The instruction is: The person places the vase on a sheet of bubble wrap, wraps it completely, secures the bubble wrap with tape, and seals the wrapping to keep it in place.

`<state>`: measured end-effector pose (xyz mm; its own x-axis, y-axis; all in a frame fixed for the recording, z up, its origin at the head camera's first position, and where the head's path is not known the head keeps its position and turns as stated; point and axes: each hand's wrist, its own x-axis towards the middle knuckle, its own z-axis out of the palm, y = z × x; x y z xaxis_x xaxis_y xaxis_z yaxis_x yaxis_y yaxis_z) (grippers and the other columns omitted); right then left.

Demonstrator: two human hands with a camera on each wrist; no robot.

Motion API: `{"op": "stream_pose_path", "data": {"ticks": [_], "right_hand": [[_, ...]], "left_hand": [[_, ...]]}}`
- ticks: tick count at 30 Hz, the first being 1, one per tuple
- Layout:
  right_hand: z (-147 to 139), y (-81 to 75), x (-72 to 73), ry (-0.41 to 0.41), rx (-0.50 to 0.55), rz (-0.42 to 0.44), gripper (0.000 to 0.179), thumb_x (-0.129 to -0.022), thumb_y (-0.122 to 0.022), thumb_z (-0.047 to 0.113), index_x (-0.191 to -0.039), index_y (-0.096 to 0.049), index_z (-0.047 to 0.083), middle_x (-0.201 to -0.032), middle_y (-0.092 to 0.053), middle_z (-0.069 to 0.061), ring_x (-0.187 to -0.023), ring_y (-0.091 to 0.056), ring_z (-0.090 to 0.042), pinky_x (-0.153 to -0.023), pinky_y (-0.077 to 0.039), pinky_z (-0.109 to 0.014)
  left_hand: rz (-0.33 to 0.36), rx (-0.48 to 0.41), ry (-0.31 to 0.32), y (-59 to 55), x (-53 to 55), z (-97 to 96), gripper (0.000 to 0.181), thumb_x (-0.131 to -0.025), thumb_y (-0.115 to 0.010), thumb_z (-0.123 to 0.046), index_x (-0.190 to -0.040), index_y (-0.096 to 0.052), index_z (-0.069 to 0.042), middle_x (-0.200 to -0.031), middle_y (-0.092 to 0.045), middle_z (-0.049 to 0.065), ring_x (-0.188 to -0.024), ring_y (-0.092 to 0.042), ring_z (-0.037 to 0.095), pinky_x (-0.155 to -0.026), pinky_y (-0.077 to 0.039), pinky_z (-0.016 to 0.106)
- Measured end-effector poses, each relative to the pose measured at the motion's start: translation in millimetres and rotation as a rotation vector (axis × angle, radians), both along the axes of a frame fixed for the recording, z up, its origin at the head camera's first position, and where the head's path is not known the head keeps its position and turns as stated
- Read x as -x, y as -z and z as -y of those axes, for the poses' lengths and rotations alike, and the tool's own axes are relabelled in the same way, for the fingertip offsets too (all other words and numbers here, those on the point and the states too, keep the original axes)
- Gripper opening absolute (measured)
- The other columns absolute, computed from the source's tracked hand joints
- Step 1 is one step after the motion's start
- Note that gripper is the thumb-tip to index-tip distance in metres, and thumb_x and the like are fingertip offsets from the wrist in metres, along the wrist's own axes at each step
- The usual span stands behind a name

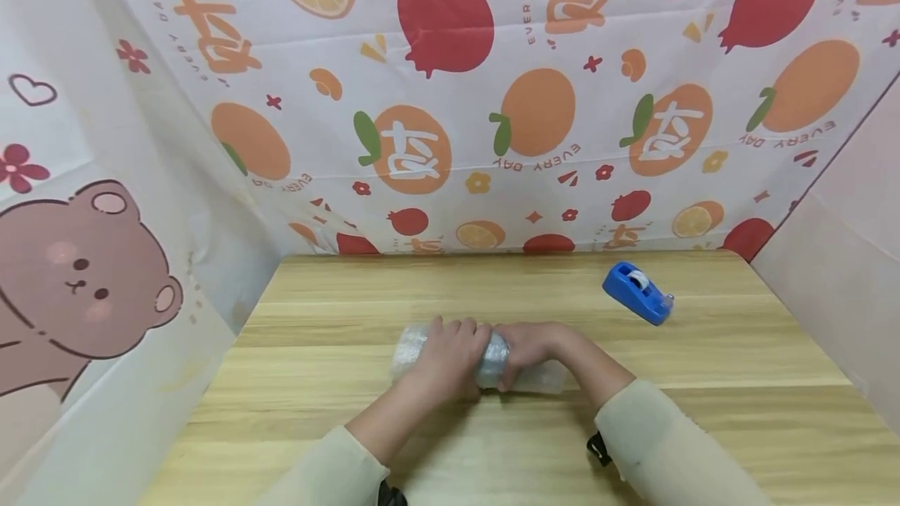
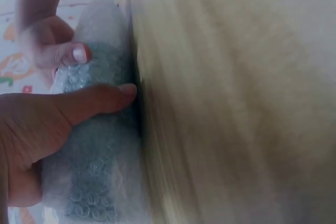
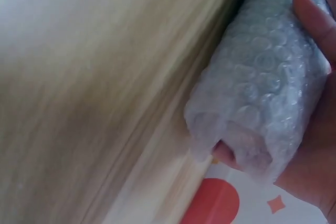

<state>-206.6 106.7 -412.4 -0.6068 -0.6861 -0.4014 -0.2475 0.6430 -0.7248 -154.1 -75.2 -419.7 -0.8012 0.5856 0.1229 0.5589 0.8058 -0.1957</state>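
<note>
A roll of bubble wrap (image 1: pixel 496 359) lies crosswise on the table, wound into a cylinder around something darker that I cannot make out. My left hand (image 1: pixel 450 356) grips it left of its middle, its thumb (image 2: pixel 100 101) laid across the bubbles in the left wrist view. Close beside it, my right hand (image 1: pixel 529 343) holds the right part, fingers behind and thumb in front. In the right wrist view the wrap (image 3: pixel 262 72) ends in a loose, hollow edge, with a fingertip showing beneath.
A blue tape dispenser (image 1: pixel 638 292) with a roll of clear tape stands at the back right of the wooden table (image 1: pixel 330 381). Behind the table hangs a fruit-print cloth (image 1: pixel 450 131); a bear-print cloth (image 1: pixel 77 279) hangs at the left.
</note>
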Motion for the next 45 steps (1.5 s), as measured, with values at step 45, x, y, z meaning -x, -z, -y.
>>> {"op": "stream_pose_path", "data": {"ticks": [45], "right_hand": [[10,16.3,-19.8,0.180,-0.246,-0.542,0.088,-0.063,-0.091,0.021,-0.138,-0.045,0.012,-0.120,-0.060,-0.005,-0.104,-0.059,-0.022,-0.085,-0.050,-0.043]], "left_hand": [[0.384,-0.309,-0.065,3.4,31.3,3.4,0.082,-0.054,-0.093,-0.040,-0.122,-0.058,-0.013,-0.105,-0.062,0.004,-0.093,-0.060,0.022,-0.075,-0.052,0.043]]}}
